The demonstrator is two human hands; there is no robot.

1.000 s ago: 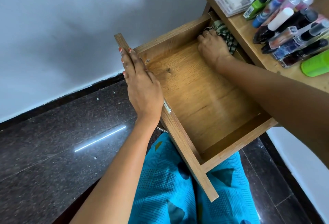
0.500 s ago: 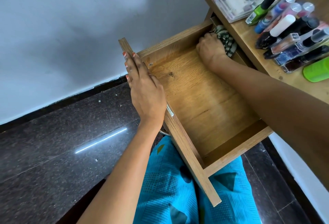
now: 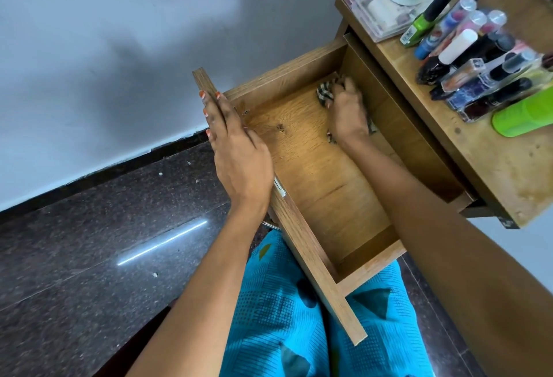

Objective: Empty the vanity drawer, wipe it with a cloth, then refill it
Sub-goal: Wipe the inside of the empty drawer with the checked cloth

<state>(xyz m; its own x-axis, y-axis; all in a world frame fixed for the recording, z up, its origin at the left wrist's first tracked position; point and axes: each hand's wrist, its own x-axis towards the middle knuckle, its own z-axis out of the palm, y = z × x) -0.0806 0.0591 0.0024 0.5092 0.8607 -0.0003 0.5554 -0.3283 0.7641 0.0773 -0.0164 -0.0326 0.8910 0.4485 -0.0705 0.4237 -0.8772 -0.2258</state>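
A: Where is the cloth [image 3: 324, 92]?
B: Bunched under the right hand [image 3: 347, 111], which grips it on the drawer [image 3: 323, 185] floor, far corner.
A: The left hand [image 3: 236, 152]?
B: Fingers straight, resting along the drawer's front panel.

My left arm reaches in from the near left. My left hand [image 3: 236, 152] lies flat, fingers straight, along the top edge of the drawer [image 3: 302, 227] front. My right arm comes in from the near right. My right hand [image 3: 348, 113], knuckles up, fingers curled, grips a cloth [image 3: 324, 93].
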